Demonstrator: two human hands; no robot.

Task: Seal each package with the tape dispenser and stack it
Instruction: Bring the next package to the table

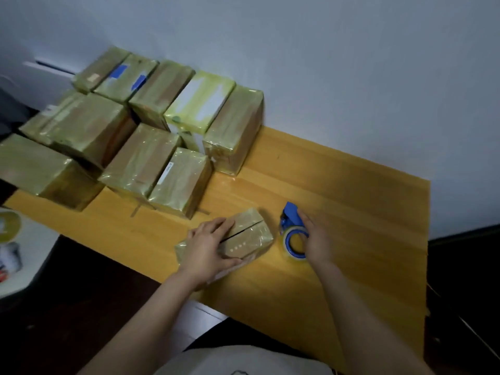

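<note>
— Where was the box?

— The box lay on the table near its front edge. Its top flaps were closed, with a dark slit between them, and shiny film covered its ends.

— And inside it?

— I could not tell. The flaps met and nothing showed through the slit.

— The hands?

— The left hand lay over the box's left half, fingers slightly bent across the top and thumb against the near side, so it held the box. The right hand gripped the dispenser just right of the box, fingers curled round the blue frame. That hand was blurred, so the exact hold stayed unclear. The dispenser's clear tape stood on edge at the table.

— The other containers?

— Packages wrapped in yellowish tape stood crowded at the table's far left, the back row against the wall, some stacked on others. All were sealed, their contents hidden. A roll lay on a white surface beyond the left edge.
</note>
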